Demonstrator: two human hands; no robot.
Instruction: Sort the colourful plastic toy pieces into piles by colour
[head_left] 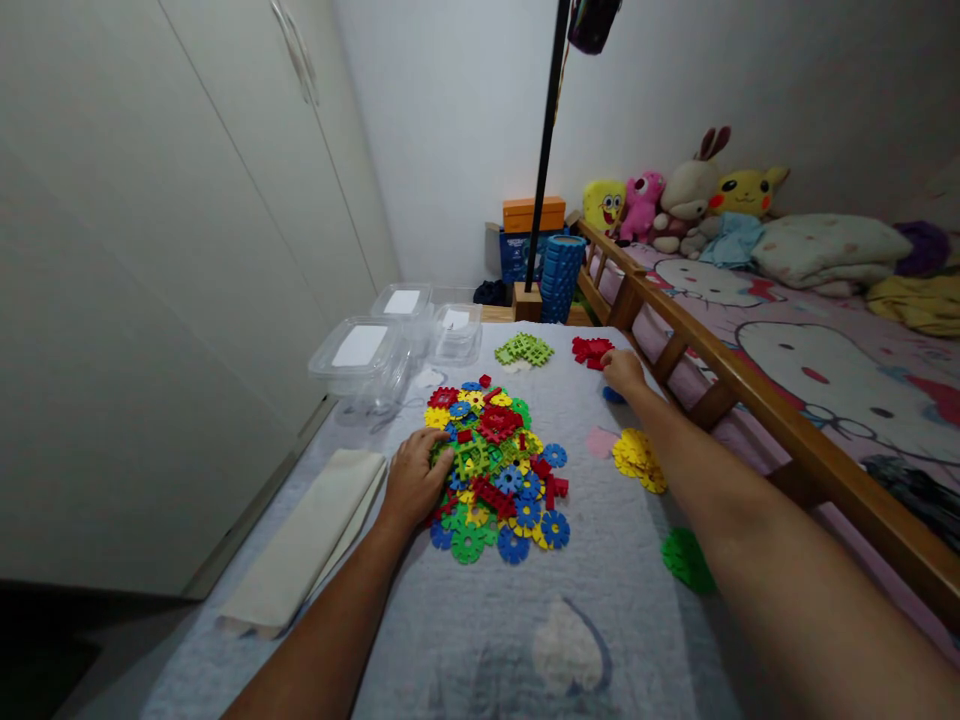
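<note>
A mixed pile of plastic building pieces (499, 425) in red, yellow, blue and green lies mid-table, mostly notched discs. My left hand (414, 478) rests against the pile's left side, thumb and fingers apart, touching pieces there. At the far right, my right hand (624, 372) has its fingers pinched together beside a small heap of red pieces (591, 349). Whatever is between those fingertips is hidden. Blue pieces (613, 395) lie just below that hand, partly covered. Closer to me are a group of yellow discs (637, 460) and green discs (686, 560), the latter beside my right forearm.
Light green square lattice pieces (523, 349) lie at the table's far side. Clear plastic boxes (360, 350) stand at the back left, with a folded cloth (307, 540) nearer me. A wooden bed rail (720, 410) runs along the right. A black pole (546, 150) rises behind.
</note>
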